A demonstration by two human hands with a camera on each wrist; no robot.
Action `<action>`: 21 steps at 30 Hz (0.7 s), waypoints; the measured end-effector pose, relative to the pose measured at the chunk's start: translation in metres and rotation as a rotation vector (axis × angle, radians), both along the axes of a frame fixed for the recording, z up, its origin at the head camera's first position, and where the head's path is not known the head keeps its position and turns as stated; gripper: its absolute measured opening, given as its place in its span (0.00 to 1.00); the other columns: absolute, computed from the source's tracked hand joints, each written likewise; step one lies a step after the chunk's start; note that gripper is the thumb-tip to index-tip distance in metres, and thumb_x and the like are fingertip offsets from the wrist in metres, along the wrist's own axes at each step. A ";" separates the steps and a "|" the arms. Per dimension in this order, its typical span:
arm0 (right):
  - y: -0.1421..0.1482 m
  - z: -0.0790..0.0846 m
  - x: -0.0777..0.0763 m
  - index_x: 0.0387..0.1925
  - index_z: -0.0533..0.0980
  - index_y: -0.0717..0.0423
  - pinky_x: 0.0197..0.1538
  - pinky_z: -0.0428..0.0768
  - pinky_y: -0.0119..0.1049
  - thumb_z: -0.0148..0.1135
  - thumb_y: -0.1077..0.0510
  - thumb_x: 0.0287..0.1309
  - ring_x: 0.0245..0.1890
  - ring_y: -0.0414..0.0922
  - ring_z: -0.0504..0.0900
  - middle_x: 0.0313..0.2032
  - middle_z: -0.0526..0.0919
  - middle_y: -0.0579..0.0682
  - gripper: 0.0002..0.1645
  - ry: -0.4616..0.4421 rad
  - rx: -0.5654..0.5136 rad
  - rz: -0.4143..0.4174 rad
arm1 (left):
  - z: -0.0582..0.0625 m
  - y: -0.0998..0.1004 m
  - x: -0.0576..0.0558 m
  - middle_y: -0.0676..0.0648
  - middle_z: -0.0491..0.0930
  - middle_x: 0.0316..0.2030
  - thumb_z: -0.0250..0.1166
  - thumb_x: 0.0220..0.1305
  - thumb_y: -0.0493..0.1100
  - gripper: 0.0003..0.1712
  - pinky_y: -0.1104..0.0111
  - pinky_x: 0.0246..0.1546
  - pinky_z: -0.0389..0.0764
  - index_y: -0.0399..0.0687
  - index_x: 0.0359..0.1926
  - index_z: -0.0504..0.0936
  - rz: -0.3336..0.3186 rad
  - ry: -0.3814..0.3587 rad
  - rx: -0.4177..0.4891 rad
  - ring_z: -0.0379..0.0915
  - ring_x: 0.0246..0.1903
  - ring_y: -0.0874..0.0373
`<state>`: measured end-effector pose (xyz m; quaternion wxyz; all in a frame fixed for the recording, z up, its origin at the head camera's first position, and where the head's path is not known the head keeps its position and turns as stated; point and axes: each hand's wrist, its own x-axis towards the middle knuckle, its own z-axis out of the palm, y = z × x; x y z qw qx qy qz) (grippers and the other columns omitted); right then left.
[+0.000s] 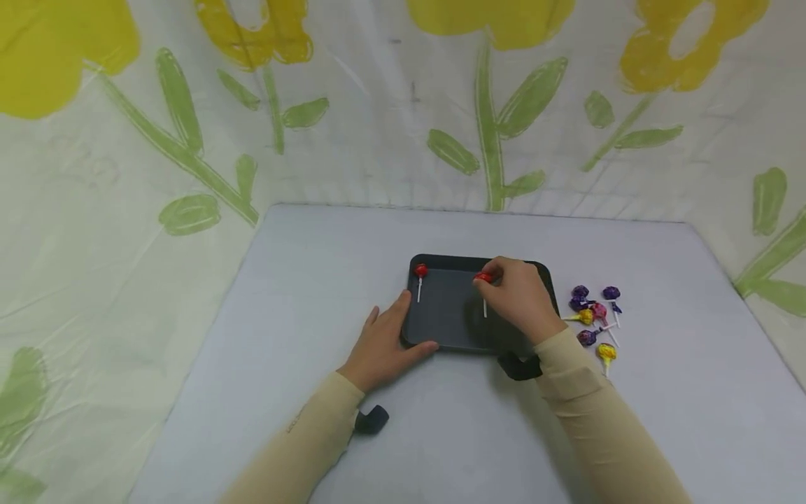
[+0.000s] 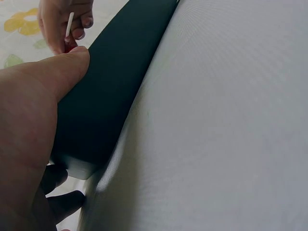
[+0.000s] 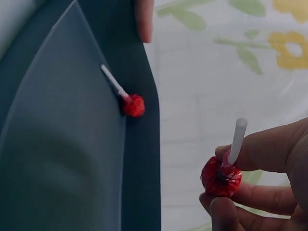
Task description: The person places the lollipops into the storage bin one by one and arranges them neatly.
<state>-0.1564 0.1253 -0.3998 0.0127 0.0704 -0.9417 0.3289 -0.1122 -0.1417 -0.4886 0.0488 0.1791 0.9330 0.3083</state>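
A dark rectangular tray (image 1: 450, 315) lies on the table. My left hand (image 1: 380, 350) rests at its near left corner, thumb along the front wall and the straight fingers beside the left wall. In the left wrist view the thumb (image 2: 62, 72) touches the tray's wall. Over the tray's right part, my right hand (image 1: 522, 294) pinches a red-wrapped lollipop (image 3: 221, 178) by its head between thumb and fingers, its white stick pointing down in the head view. Another red lollipop (image 1: 420, 271) lies in the tray's far left corner, its stick towards me.
To the tray's right lies a loose group of lollipops: yellow (image 1: 606, 352), pink (image 1: 599, 311) and several purple ones (image 1: 611, 292). A white curtain (image 1: 378, 140) with painted flowers hangs behind the white table (image 1: 327, 259).
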 end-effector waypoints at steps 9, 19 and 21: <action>-0.019 -0.005 -0.019 0.47 0.86 0.60 0.43 0.85 0.50 0.68 0.53 0.68 0.38 0.52 0.86 0.41 0.89 0.57 0.14 -0.002 -0.016 0.013 | 0.002 0.001 0.002 0.48 0.55 0.82 0.59 0.64 0.81 0.65 0.46 0.82 0.43 0.47 0.85 0.48 0.004 -0.016 0.003 0.57 0.79 0.52; -0.035 -0.017 -0.034 0.47 0.85 0.63 0.48 0.85 0.52 0.70 0.55 0.67 0.43 0.55 0.86 0.43 0.89 0.60 0.15 -0.036 -0.028 0.017 | 0.005 0.001 0.002 0.48 0.55 0.82 0.62 0.64 0.78 0.64 0.46 0.82 0.43 0.47 0.85 0.49 0.007 -0.027 -0.002 0.56 0.79 0.53; -0.037 -0.018 -0.036 0.47 0.85 0.63 0.48 0.86 0.52 0.70 0.56 0.67 0.44 0.56 0.86 0.43 0.89 0.60 0.14 -0.046 -0.029 0.012 | 0.006 0.000 0.002 0.48 0.55 0.82 0.62 0.65 0.78 0.63 0.46 0.82 0.43 0.47 0.85 0.49 0.005 -0.028 -0.002 0.56 0.79 0.53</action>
